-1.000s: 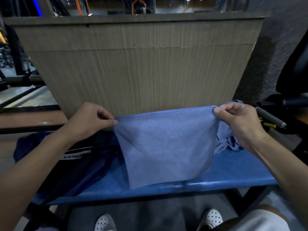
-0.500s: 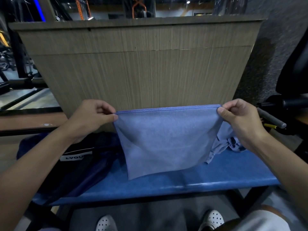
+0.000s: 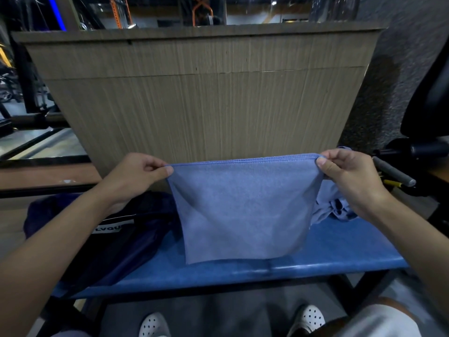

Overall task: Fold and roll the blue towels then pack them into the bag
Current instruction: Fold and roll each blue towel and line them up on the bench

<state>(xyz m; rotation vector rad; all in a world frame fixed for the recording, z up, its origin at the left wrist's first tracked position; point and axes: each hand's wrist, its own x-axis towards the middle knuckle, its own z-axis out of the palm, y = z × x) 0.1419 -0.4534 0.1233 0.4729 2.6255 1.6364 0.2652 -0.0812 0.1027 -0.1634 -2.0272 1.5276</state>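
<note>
A light blue towel hangs flat and taut above the blue bench. My left hand pinches its top left corner and my right hand pinches its top right corner. Its lower edge hangs close to the bench's front. Another crumpled blue towel lies on the bench behind my right hand, partly hidden. The dark navy bag with a white label lies on the bench's left end, under my left forearm.
A tall wood-grain panel stands right behind the bench. A black machine with a grey handle is at the right. My white shoes stand on the grey floor below the bench's front edge.
The towel's top edge has been pulled straight and taut, and the cloth has lifted slightly so its lower edge now hangs over the bench. Both hands keep their corners.
</note>
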